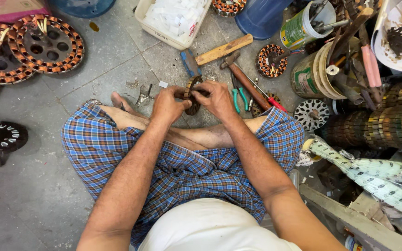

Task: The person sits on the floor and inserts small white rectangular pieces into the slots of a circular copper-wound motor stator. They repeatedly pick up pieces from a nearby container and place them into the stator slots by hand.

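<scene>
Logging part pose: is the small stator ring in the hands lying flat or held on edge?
On edge. The stator ring shows its rim to the camera, gripped between the left hand and right hand above the floor, not resting on it.

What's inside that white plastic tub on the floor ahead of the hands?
The white tub holds a heap of small white paper-like pieces, filling it near the rim. Whatever lies beneath that heap, and the tub's far end beyond the picture's edge, cannot be seen.
</scene>
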